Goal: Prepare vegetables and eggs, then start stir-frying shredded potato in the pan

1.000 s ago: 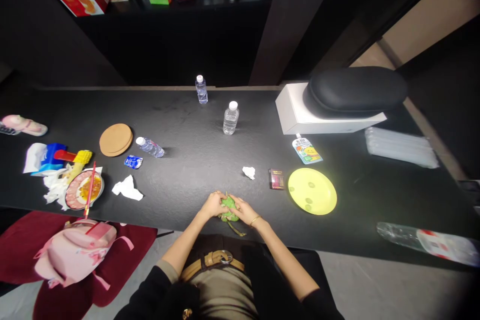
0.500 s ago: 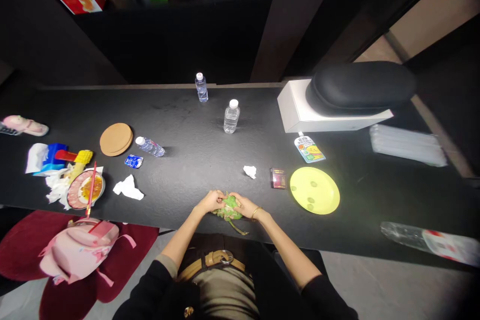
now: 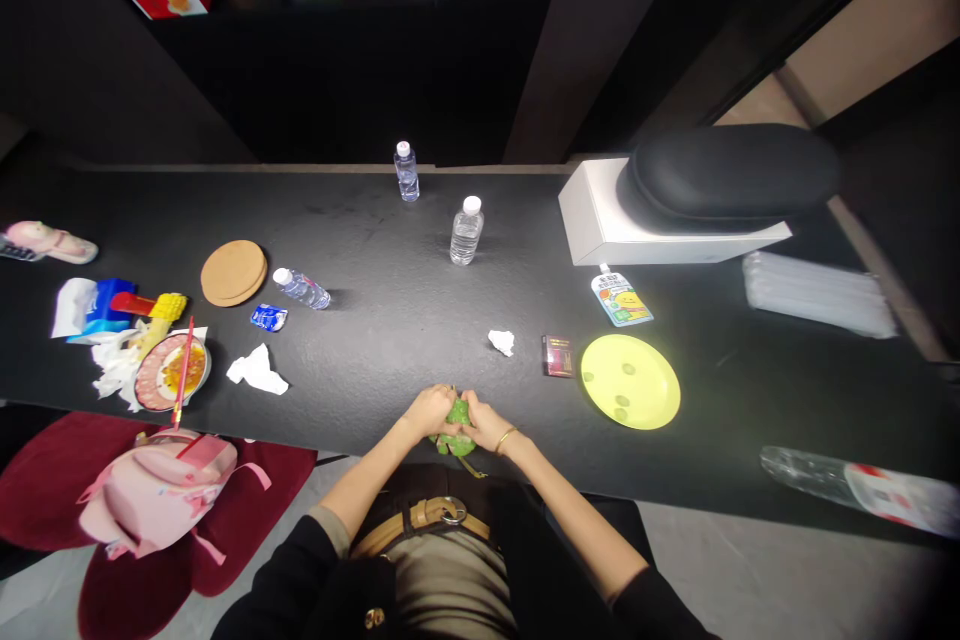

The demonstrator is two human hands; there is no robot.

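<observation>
Head view: small green crumpled soft object [image 3: 456,417] at near edge of long black matte table [image 3: 390,320], clamped between left hand [image 3: 429,410] and right hand [image 3: 481,423], pressed together. Round yellow-green plate [image 3: 631,381] to the right. Dark shelving behind.

Black sleeves pushed up, gold bangle [image 3: 508,437] on right wrist, tan buckled belt [image 3: 420,517].

a small green bundle [image 3: 457,417], soft and crumpled like cloth or leafy stuff, sits at the near edge of the black table [image 3: 390,310], pressed between both hands. most of it is covered, so only a lumpy green middle shows. a thin olive strand trails from under it toward the table edge.
</observation>
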